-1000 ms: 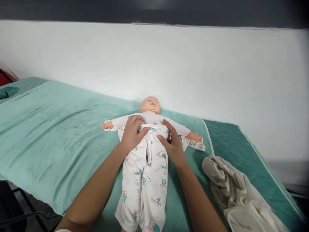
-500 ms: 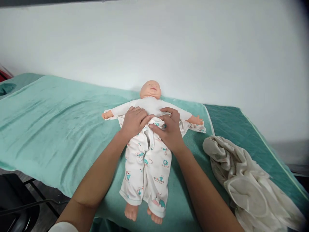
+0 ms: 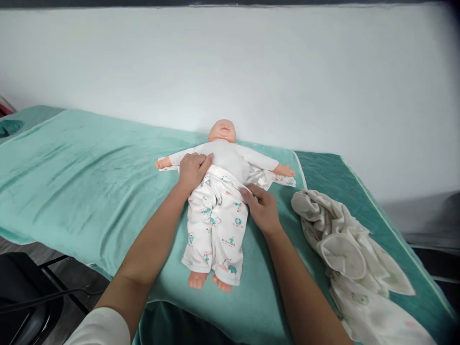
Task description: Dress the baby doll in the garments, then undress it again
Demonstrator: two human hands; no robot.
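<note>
The doll (image 3: 219, 191) lies on its back near the far edge of the green padded table (image 3: 82, 191), head toward the wall, long axis running away from the person. The left hand (image 3: 192, 170) and right hand (image 3: 262, 208) pinch the printed trousers (image 3: 215, 225) at either hip, equally near

Single head-worn view, looking forward and down, near, along a bed (image 3: 72, 182)
</note>
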